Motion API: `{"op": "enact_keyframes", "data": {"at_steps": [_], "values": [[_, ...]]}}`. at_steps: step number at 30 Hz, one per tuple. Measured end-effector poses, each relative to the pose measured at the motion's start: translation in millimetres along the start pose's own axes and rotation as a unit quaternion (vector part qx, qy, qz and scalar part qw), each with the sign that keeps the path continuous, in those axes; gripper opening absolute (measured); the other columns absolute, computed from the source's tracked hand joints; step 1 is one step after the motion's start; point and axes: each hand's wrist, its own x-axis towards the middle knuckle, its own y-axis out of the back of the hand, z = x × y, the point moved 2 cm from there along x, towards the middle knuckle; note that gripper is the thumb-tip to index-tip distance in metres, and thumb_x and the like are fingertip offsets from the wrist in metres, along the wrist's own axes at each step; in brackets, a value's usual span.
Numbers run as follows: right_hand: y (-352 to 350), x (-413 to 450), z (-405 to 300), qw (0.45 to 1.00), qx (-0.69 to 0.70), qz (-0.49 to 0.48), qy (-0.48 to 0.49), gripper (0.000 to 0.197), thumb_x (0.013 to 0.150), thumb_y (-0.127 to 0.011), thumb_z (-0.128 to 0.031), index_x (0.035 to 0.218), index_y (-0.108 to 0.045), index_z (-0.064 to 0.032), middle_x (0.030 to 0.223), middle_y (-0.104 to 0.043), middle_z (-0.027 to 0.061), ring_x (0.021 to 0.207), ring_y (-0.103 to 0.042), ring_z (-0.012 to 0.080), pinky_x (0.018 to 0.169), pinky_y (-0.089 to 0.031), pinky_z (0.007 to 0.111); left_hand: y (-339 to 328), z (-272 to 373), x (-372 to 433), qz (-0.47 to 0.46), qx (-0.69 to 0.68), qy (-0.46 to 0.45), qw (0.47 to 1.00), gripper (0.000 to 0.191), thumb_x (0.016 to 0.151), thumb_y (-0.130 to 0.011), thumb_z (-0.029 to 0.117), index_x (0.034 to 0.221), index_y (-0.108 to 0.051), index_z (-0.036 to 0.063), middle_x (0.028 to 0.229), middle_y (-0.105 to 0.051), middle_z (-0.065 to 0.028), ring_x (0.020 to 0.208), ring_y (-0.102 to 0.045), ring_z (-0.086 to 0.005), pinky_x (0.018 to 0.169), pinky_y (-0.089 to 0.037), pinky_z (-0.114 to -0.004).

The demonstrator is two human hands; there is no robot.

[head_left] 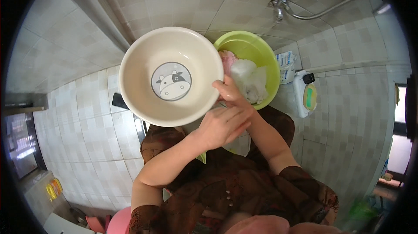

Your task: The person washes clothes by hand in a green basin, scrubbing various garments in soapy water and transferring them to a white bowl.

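My right hand [230,92] grips the rim of a cream plastic basin [138,77], thumb over the edge and fingers underneath. The basin tilts toward me and shows a round cow-face print [171,81] on its bottom. My left hand [223,125] lies across my right wrist, its fingers bent; their tips are partly hidden, so its hold is unclear. Beside the basin stands a lime-green bucket [274,62]. Inside the bucket are a pink cloth [228,60] and white, wet-looking cloth [254,85]. The basin overlaps the bucket's left rim.
A metal tap [280,14] with a shower hose [313,16] is on the tiled wall above the bucket. To its right are a white-and-blue packet [286,65] and a white container [298,100]. A black phone-like object [119,101] lies left of the basin.
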Motion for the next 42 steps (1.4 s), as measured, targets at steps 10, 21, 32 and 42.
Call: {"op": "enact_keyframes", "data": {"at_steps": [10, 21, 32, 42], "values": [[234.5, -138.3, 2.6, 0.985, 0.002, 0.113, 0.132, 0.037, 0.085, -0.058, -0.012, 0.119, -0.054, 0.0025, 0.107, -0.064, 0.0121, 0.093, -0.064, 0.0211, 0.080, -0.053, 0.035, 21.8, 55.3, 41.6, 0.092, 0.072, -0.176, 0.977, 0.037, 0.069, -0.071, 0.007, 0.106, -0.067, 0.0052, 0.092, -0.068, -0.0057, 0.062, -0.062, -0.0180, 0.052, -0.049, -0.029], [287.2, -141.7, -40.3, 0.949, 0.076, 0.271, 0.140, 0.036, 0.086, -0.056, -0.024, 0.114, -0.053, -0.0018, 0.095, -0.063, 0.0077, 0.071, -0.063, 0.0167, 0.050, -0.050, 0.031, -47.5, -83.3, 260.9, -0.073, 0.286, -0.070, 0.953, 0.041, 0.089, -0.059, 0.022, 0.128, -0.052, 0.0121, 0.131, -0.052, -0.0128, 0.102, -0.059, -0.0357, 0.083, -0.051, -0.044], [289.4, -126.7, -51.6, 0.964, 0.078, 0.228, 0.115, 0.042, 0.082, -0.058, -0.027, 0.113, -0.054, 0.0006, 0.088, -0.064, 0.0079, 0.064, -0.063, 0.0187, 0.044, -0.049, 0.030, -72.7, -101.6, 336.8, -0.230, 0.372, -0.126, 0.890, 0.023, 0.087, -0.059, 0.026, 0.092, -0.065, 0.0042, 0.100, -0.065, -0.0091, 0.087, -0.062, -0.0333, 0.075, -0.050, -0.044], [293.1, -123.3, -56.8, 0.971, 0.025, 0.203, 0.120, 0.041, 0.084, -0.057, -0.030, 0.117, -0.055, -0.0044, 0.092, -0.064, 0.0067, 0.070, -0.063, 0.0188, 0.053, -0.050, 0.032, -74.9, -92.9, 336.2, -0.190, 0.375, -0.087, 0.903, 0.026, 0.087, -0.060, 0.031, 0.082, -0.065, 0.0061, 0.081, -0.065, -0.0136, 0.082, -0.062, -0.0356, 0.071, -0.050, -0.045]]}}
